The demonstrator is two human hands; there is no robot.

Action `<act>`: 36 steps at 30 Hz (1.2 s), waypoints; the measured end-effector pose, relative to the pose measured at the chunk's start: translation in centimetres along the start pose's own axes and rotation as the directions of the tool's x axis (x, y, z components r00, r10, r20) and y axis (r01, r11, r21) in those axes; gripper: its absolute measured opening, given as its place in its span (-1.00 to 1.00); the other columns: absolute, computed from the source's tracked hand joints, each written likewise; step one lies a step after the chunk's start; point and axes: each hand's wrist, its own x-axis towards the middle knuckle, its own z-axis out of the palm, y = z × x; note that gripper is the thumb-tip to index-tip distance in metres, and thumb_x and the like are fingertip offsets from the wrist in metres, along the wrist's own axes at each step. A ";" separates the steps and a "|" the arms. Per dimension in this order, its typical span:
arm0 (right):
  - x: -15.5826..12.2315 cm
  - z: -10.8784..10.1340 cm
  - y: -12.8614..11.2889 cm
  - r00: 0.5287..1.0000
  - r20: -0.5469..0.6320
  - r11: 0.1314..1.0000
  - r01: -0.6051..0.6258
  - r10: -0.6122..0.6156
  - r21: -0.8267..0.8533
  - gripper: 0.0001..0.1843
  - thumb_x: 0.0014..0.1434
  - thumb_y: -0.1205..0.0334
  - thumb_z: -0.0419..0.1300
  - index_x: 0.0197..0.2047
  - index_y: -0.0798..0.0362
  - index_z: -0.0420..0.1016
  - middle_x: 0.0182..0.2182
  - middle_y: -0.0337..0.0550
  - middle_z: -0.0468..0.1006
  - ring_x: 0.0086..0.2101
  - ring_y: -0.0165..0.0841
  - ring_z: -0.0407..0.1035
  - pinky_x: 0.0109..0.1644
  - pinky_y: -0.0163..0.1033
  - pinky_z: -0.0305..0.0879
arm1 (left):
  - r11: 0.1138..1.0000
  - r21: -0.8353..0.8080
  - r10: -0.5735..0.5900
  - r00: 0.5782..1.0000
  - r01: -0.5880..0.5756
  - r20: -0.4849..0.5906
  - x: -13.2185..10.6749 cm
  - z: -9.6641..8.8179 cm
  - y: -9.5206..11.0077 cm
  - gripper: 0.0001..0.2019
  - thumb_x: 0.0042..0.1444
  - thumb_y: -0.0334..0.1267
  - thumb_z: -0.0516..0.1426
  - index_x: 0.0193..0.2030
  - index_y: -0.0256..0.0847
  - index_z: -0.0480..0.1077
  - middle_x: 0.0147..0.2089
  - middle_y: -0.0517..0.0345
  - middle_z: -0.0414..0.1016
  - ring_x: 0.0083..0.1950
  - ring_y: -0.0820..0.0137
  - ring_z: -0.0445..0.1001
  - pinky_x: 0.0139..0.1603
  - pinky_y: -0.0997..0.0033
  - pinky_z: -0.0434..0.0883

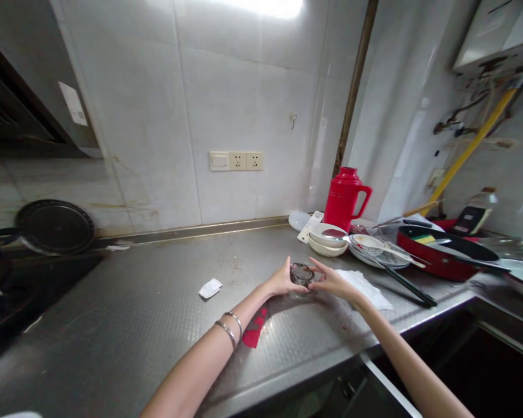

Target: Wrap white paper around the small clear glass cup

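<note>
Both hands meet over the metal counter (165, 302) around a small round glass container (302, 274) with a dark, shiny top; its exact kind is unclear. On its left side, my left hand (282, 281) grips it between thumb and fingers. From the opposite side my right hand (330, 281) holds it the same way. A red patterned strip (253, 332) lies below my left wrist, partly hidden by the forearm. Behind my right hand is a white paper sheet (366, 287), and a small folded white paper (210, 288) rests to the left.
Stacked bowls (328, 248), plates with utensils (377, 261) and a red thermos (343, 200) crowd the right back. A red pan (436, 255) stands farther right. The stove (39, 296) is at left; the counter's front edge (314, 371) borders an open recess.
</note>
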 end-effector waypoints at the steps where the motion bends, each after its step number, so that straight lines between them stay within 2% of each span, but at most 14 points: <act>1: -0.1 0.0 0.0 1.000 0.005 1.000 0.001 -0.001 0.002 -0.04 -0.13 0.07 0.32 0.32 -0.05 0.04 0.02 -0.04 0.49 -0.58 -0.45 0.27 -0.46 -0.23 0.34 | 1.000 0.010 -0.005 1.000 0.005 0.003 -0.1 0.0 0.0 0.36 -0.43 -0.07 0.42 0.39 -0.40 -0.37 0.28 -0.33 0.16 0.27 0.03 0.20 0.27 0.10 0.11; 9: -0.2 0.4 0.8 0.998 0.061 0.998 -0.010 0.006 0.065 -0.01 -0.12 0.08 0.32 0.34 -0.09 -0.03 0.06 -0.02 0.44 -0.61 -0.50 0.25 -0.51 -0.28 0.29 | 0.992 0.115 -0.046 0.999 0.045 0.008 -0.3 0.1 0.0 0.35 -0.42 -0.03 0.40 0.38 -0.45 -0.35 0.26 -0.34 0.19 0.26 0.00 0.21 0.25 0.09 0.14; 14: -0.1 0.4 1.0 0.998 0.068 0.998 -0.023 0.019 0.063 0.03 -0.13 0.06 0.33 0.35 -0.04 -0.06 0.07 0.00 0.43 -0.61 -0.52 0.23 -0.51 -0.29 0.26 | 0.992 0.123 -0.028 1.000 0.027 0.010 -0.3 0.1 0.1 0.34 -0.41 -0.01 0.40 0.38 -0.46 -0.33 0.25 -0.34 0.21 0.25 0.00 0.23 0.23 0.10 0.17; 19: 0.1 0.4 1.3 0.997 0.071 0.998 -0.018 0.014 0.057 0.02 -0.12 0.06 0.33 0.34 -0.05 -0.05 0.07 -0.01 0.43 -0.59 -0.50 0.26 -0.48 -0.28 0.29 | 0.996 0.088 -0.023 1.000 0.022 0.015 -0.2 0.1 -0.5 0.34 -0.42 0.01 0.40 0.39 -0.39 -0.32 0.24 -0.30 0.23 0.24 0.00 0.24 0.21 0.08 0.19; 24: 0.1 0.5 1.3 0.999 0.050 0.999 -0.012 0.010 0.045 -0.01 -0.13 0.09 0.33 0.33 -0.06 -0.01 0.06 0.00 0.44 -0.61 -0.49 0.27 -0.49 -0.26 0.33 | 0.999 0.036 -0.017 1.000 0.017 0.018 0.2 0.3 -1.5 0.38 -0.44 0.00 0.41 0.39 -0.38 -0.39 0.28 -0.33 0.17 0.29 0.00 0.16 0.27 0.06 0.10; 26: 0.0 0.5 1.3 0.999 0.046 0.999 -0.010 0.008 0.043 -0.01 -0.13 0.11 0.33 0.33 -0.06 0.00 0.06 0.00 0.45 -0.60 -0.48 0.30 -0.49 -0.24 0.36 | 0.999 0.034 -0.017 1.000 0.017 0.022 0.3 0.3 -1.7 0.40 -0.46 0.00 0.41 0.39 -0.37 -0.41 0.32 -0.36 0.07 0.33 -0.02 0.09 0.30 0.05 0.05; 29: -0.1 0.3 1.0 0.999 0.034 0.999 -0.023 0.022 0.040 0.02 -0.16 0.13 0.34 0.34 -0.08 -0.03 0.10 0.01 0.41 -0.48 -0.37 0.41 -0.39 -0.18 0.43 | 0.995 0.095 -0.028 0.999 0.025 0.031 0.4 0.2 -1.5 0.46 -0.51 0.03 0.41 0.38 -0.44 -0.47 0.38 -0.44 -0.17 0.39 -0.05 -0.13 0.34 0.03 -0.07; 32: -0.1 -0.1 0.3 1.000 -0.013 1.000 -0.003 0.003 0.013 0.07 -0.19 0.11 0.35 0.35 -0.05 -0.06 0.17 0.07 0.32 -0.17 -0.19 0.45 -0.22 -0.13 0.46 | 0.986 0.164 -0.041 0.998 0.035 0.037 -0.1 -0.3 -1.1 0.51 -0.56 0.06 0.40 0.36 -0.50 -0.49 0.40 -0.47 -0.40 0.42 -0.05 -0.32 0.37 0.02 -0.18; 34: 0.2 -0.4 -0.7 0.997 -0.069 0.999 0.042 -0.043 -0.012 0.08 -0.18 0.08 0.35 0.36 -0.04 -0.08 0.19 0.08 0.28 -0.02 -0.12 0.37 -0.15 -0.10 0.45 | 0.983 0.177 -0.053 0.998 0.049 0.018 -0.7 -1.1 -0.8 0.49 -0.57 0.07 0.40 0.37 -0.48 -0.45 0.40 -0.44 -0.48 0.42 -0.05 -0.39 0.37 0.01 -0.22; 36: 0.9 -0.3 -2.0 0.989 -0.119 0.996 0.085 -0.089 -0.035 0.08 -0.15 0.06 0.34 0.36 -0.04 -0.11 0.20 0.09 0.26 0.01 -0.09 0.35 -0.15 -0.08 0.45 | 0.983 0.168 -0.066 0.997 0.069 -0.028 -1.7 -2.5 -0.6 0.46 -0.57 0.05 0.41 0.38 -0.44 -0.38 0.41 -0.43 -0.46 0.42 -0.06 -0.38 0.37 -0.02 -0.22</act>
